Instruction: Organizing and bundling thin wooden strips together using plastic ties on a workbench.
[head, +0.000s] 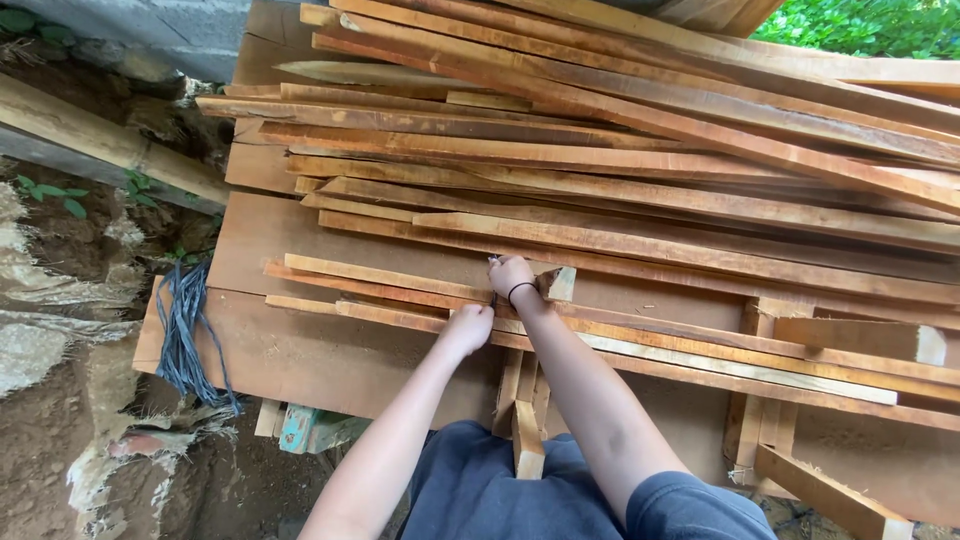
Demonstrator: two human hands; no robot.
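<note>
Both hands meet at the centre of a heap of rough wooden slats (620, 190); the left hand (467, 327) is closed in a fist on a thin slat (400, 300), the right hand (512, 275), at one o'clock from it, pinches something small and dark, too tiny to identify; the slat lies flat on a broad board (300, 350), apparently early in the work; blue twine (185, 330) hangs at nine o'clock; the heap runs out of frame at three o'clock.
</note>
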